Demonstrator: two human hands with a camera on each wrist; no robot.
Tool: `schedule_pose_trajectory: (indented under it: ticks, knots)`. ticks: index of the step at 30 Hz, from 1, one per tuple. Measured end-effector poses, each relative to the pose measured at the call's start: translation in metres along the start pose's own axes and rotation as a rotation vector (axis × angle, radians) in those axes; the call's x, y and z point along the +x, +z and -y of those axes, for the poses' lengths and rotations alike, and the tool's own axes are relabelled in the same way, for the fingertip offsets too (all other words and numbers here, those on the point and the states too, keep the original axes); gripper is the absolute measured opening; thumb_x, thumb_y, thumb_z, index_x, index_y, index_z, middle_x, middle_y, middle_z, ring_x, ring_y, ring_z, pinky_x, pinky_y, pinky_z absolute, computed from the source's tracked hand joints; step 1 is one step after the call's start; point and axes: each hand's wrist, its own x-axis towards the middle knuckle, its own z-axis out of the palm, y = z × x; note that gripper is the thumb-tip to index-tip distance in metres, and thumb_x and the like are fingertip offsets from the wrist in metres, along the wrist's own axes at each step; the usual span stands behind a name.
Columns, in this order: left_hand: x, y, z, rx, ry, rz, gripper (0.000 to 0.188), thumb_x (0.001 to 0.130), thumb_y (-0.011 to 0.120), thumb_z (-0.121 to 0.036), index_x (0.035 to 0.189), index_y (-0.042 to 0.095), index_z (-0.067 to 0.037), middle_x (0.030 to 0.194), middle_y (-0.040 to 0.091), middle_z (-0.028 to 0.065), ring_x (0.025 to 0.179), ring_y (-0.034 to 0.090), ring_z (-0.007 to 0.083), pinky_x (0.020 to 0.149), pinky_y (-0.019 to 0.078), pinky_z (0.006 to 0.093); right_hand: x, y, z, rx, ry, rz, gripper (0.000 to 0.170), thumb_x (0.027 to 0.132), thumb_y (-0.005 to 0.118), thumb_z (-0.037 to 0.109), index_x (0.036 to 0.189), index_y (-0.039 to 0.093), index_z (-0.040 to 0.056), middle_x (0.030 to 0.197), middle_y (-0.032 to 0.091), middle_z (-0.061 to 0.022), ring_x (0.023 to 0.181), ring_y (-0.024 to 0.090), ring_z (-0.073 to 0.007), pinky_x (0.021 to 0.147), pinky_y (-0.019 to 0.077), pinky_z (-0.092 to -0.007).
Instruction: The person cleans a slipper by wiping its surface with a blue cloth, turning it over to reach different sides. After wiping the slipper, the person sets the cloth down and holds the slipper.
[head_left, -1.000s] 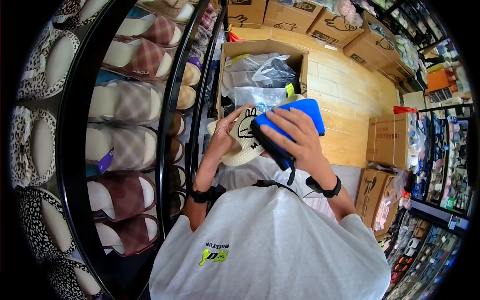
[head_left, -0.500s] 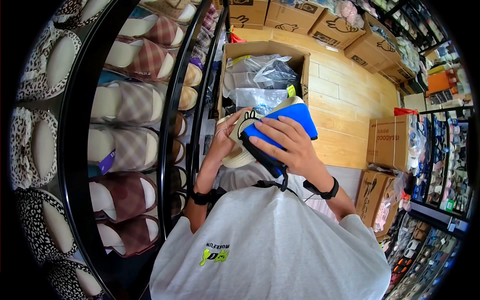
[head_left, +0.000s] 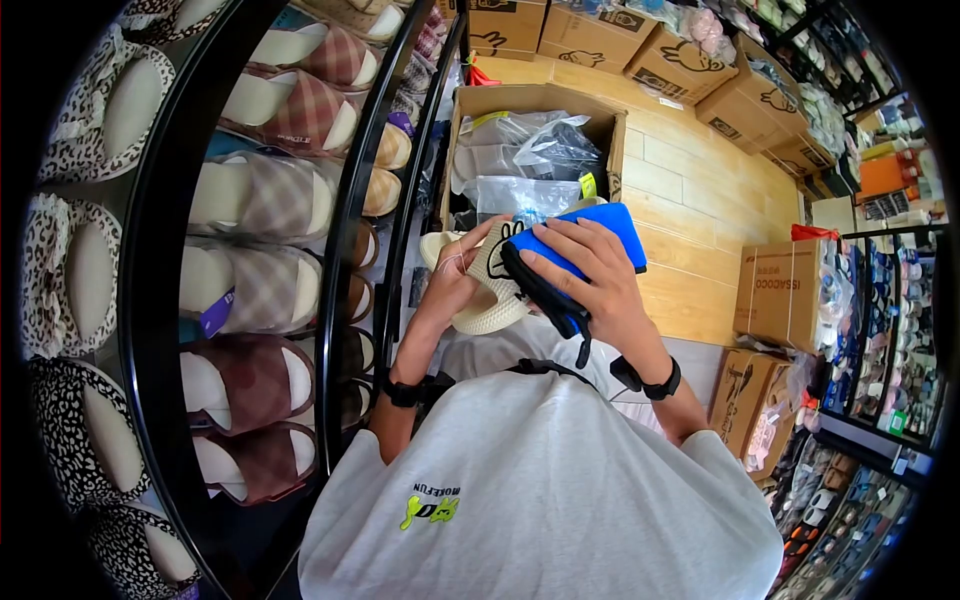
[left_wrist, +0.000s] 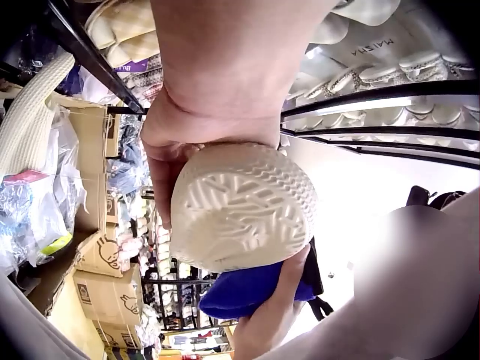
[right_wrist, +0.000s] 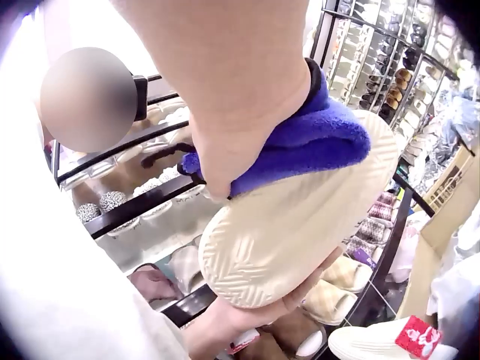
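My left hand (head_left: 448,285) grips a cream slipper (head_left: 492,312) with a black cartoon face on its strap. The patterned sole (left_wrist: 240,210) faces the left wrist camera. My right hand (head_left: 595,275) holds a folded blue cloth (head_left: 625,228) with black edging and a cord, fingers spread over its top and thumb underneath. The cloth wraps over the slipper's edge and hides much of it in the head view. In the right wrist view, the fuzzy cloth (right_wrist: 315,139) lies along the sole. A second cream slipper (right_wrist: 367,341) with a red tag shows beyond the hands.
An open cardboard box (head_left: 615,140) with plastic-wrapped goods stands just ahead. On the left, a black-framed rack (head_left: 340,250) holds rows of checked slippers (head_left: 260,285). More cartons (head_left: 775,285) and loaded shelves (head_left: 880,330) line the right side, beyond a wooden floor (head_left: 690,220).
The blue cloth and right hand shifted left and toward the body, then back to the right across the slipper. My left hand keeps its grip with only slight movement.
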Motion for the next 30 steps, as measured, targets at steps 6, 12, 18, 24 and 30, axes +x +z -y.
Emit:
schedule_pose_trajectory:
  ticks: [6,12,18,24,30]
  knots:
    - [0.004,-0.004,0.005,0.013,0.01,-0.021,0.059,0.1,0.061,0.005,0.158,0.052,0.0,0.145,0.068,0.0091,0.126,0.066,0.0112,0.109,0.0515,0.0272,-0.003,0.005,0.013,-0.055,-0.184,0.055,0.057,0.086,0.068,0.017,0.143,0.069,0.0174,0.147,0.066,-0.0109,0.135,0.063,-0.0318,0.116,0.0457,-0.0489]
    - [0.003,-0.001,-0.004,0.08,0.025,0.025,0.055,0.104,0.062,-0.003,0.158,0.052,0.0,0.148,0.067,0.0092,0.131,0.063,0.0122,0.114,0.0469,0.0284,0.002,0.004,0.016,-0.049,-0.092,0.003,0.057,0.085,0.067,0.015,0.142,0.07,0.0177,0.148,0.066,-0.0115,0.136,0.063,-0.0313,0.117,0.045,-0.0494]
    - [0.007,-0.003,0.002,0.118,0.037,0.002,0.066,0.095,0.054,0.012,0.159,0.051,0.0,0.149,0.066,0.0098,0.129,0.065,0.0125,0.111,0.0495,0.0284,0.002,-0.001,0.006,-0.046,-0.074,-0.004,0.058,0.085,0.068,0.015,0.142,0.07,0.0171,0.147,0.066,-0.0109,0.135,0.063,-0.0321,0.116,0.046,-0.0499]
    - [0.007,0.005,-0.004,0.059,0.002,0.014,0.06,0.101,0.059,0.008,0.16,0.05,-0.001,0.142,0.069,0.0069,0.127,0.065,0.0115,0.112,0.0484,0.0275,-0.002,-0.003,0.012,-0.067,-0.068,-0.004,0.051,0.09,0.065,0.017,0.14,0.072,0.0175,0.147,0.067,-0.0097,0.135,0.063,-0.0299,0.115,0.0468,-0.0481]
    - [0.004,0.007,-0.005,0.057,0.009,0.012,0.063,0.099,0.056,0.013,0.16,0.05,-0.001,0.147,0.066,0.0071,0.129,0.064,0.0125,0.112,0.0485,0.0274,-0.002,-0.008,0.003,-0.098,-0.057,-0.006,0.051,0.089,0.066,0.015,0.14,0.072,0.0166,0.145,0.068,-0.0099,0.131,0.066,-0.0308,0.112,0.0491,-0.048]
